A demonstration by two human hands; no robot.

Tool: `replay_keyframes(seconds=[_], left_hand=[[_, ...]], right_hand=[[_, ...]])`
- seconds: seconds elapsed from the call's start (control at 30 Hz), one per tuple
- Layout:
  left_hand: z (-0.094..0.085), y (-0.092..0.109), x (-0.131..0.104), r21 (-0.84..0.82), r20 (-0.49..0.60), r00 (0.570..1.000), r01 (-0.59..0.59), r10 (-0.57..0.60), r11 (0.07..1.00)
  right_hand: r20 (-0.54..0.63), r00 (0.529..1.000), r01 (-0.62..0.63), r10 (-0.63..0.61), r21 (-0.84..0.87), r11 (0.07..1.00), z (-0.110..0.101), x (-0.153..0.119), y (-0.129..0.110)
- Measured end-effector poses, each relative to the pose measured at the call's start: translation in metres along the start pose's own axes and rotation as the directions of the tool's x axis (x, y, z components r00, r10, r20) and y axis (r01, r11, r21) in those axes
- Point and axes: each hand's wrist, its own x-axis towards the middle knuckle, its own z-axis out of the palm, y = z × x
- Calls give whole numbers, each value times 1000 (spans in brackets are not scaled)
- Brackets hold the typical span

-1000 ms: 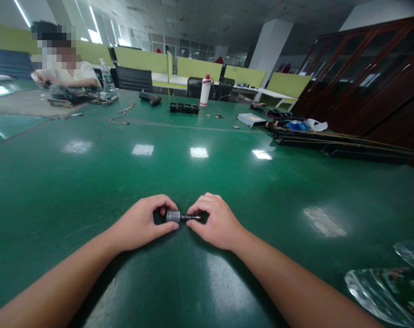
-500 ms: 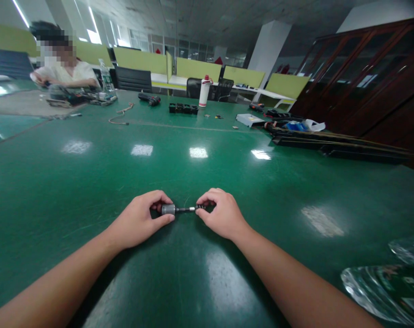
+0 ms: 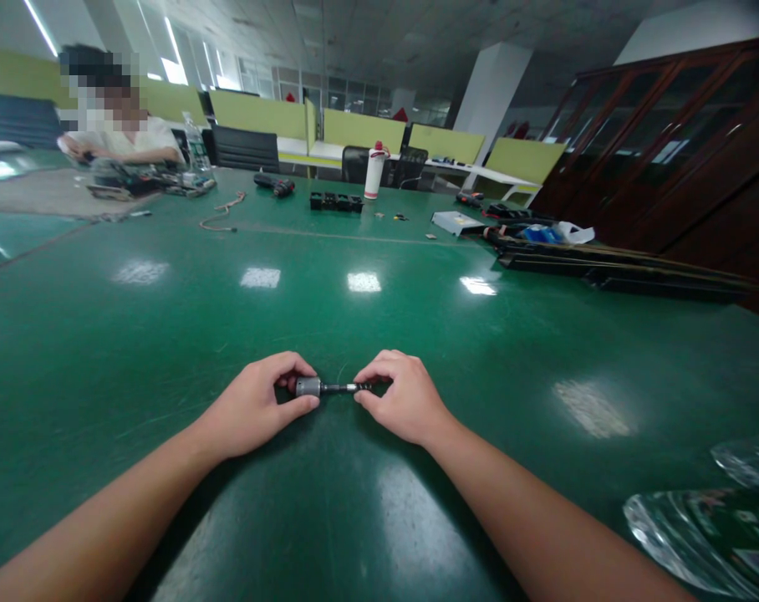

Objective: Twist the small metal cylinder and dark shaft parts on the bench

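A broad green tabletop (image 3: 354, 326) spreads out in front of me, glossy, faintly scratched and dotted with bright patches of reflected light. Taking the two working hands as the clock's centre, with twelve straight ahead, a black block (image 3: 335, 201) and a white flask (image 3: 374, 174) stand well apart from them at twelve. A tan cord (image 3: 216, 224) lies at eleven, a flat pale box (image 3: 458, 221) at one, long black bars (image 3: 573, 261) at two. Beyond, yellow-green partitions (image 3: 260, 113) cross the room, with a white pillar (image 3: 498, 84) at one and a dark wooden cabinet (image 3: 668, 134) at two.

At the centre, the left hand (image 3: 254, 405) pinches a grey metal cylinder (image 3: 308, 386) between thumb and forefinger. A thin rod (image 3: 334, 387) points from it towards three o'clock, and the right hand (image 3: 408, 401) has its fingers pinched on a dark ridged piece (image 3: 364, 386) at the rod's far end.

The cylinder's nine o'clock end is partly covered by the left fingers. I can't tell whether it touches the tabletop or sits just above, nor whether rod and ridged piece are joined. At four o'clock a clear bottle (image 3: 711, 535) is cut off by the edge of view. Between ten and eleven another person (image 3: 129, 144) sits behind clutter (image 3: 125, 180) too small to make out.
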Motion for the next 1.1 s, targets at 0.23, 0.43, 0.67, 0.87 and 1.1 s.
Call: replay_keyframes(seconds=[0.23,0.43,0.67,0.87,1.1], left_hand=[[0,-1,0,-24,20,998,-60,60,998],[2,-1,0,-39,38,997,-65,67,997],[3,-1,-1,-7,39,997,-62,62,998],[3,-4,0,-9,17,991,-135,135,991],[2,-1,0,17,39,996,-75,74,997]], right_hand=[[51,995,81,-88,135,987,7,-2,-6],[71,992,94,-107,171,981,10,-4,-9],[67,989,118,-132,181,976,13,-5,-7],[76,986,134,-147,160,978,12,-5,-8],[93,975,192,-204,117,974,11,-3,-9]])
